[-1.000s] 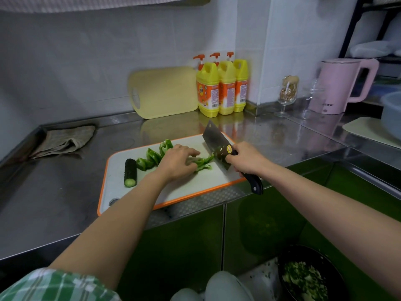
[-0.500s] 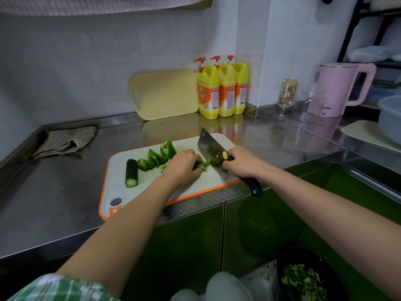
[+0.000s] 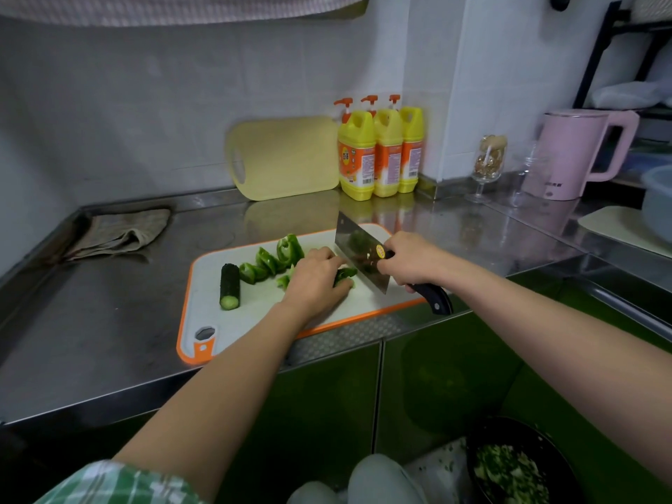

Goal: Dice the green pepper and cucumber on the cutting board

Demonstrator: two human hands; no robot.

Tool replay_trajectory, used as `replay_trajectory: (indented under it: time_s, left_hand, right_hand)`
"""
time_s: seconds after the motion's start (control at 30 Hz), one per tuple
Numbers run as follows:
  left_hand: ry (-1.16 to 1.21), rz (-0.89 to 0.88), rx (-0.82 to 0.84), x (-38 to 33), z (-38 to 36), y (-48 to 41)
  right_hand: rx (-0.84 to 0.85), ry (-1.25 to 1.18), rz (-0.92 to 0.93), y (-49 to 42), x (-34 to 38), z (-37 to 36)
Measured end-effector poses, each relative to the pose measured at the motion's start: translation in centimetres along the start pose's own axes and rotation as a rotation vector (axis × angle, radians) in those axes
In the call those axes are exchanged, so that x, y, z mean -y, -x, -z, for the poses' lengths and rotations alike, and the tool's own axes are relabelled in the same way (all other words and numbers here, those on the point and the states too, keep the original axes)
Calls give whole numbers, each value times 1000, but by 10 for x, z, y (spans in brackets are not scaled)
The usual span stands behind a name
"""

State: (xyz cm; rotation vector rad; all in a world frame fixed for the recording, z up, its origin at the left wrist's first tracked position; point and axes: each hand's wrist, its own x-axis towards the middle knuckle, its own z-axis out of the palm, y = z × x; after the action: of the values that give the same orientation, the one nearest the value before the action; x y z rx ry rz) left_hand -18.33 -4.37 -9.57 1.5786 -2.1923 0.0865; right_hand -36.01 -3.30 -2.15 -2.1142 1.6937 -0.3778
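Since a second ago the cleaver (image 3: pixel 358 256) has closed in on the left hand (image 3: pixel 313 281), and less pepper shows between blade and knuckles.

At far left, a crumpled cloth (image 3: pixel 116 232) lies on the steel counter (image 3: pixel 109 321). The orange-rimmed cutting board (image 3: pixel 254 314) sits at the counter's front edge. On its left part lies the cucumber (image 3: pixel 230 287), a dark stub with its cut end facing the near edge. Just to its right, loose green pepper pieces (image 3: pixel 272 260) sit in a curved row.

Next comes the left hand, fingers curled, pinning a pepper strip (image 3: pixel 344 275) to the board, with the thumb beside it. The cleaver blade stands just right of those knuckles. Whether its edge touches the board cannot be told. The right hand (image 3: pixel 409 261) is wrapped around the cleaver where blade meets handle, and the dark handle end sticks out past the board's front edge.

Behind, a yellow board (image 3: pixel 287 158) leans on the wall beside three yellow detergent bottles (image 3: pixel 381 150). Further right are a stemmed glass (image 3: pixel 489 163) and a pink kettle (image 3: pixel 574 154). Low at right, a black bowl (image 3: pixel 556 463) holds chopped greens.
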Motion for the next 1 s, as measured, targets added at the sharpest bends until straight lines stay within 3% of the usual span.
replay_trajectory:
  time_s: [0.47, 0.77, 1.0]
  left_hand:
    - [190, 56, -175, 5, -8, 9]
    - [160, 31, -181, 5, -7, 14]
    - [160, 50, -191, 4, -7, 13]
  right_hand:
    - [120, 110, 0, -8, 3, -1]
    - [-73, 28, 39, -19, -3, -17]
    - [87, 92, 21, -10, 7, 2]
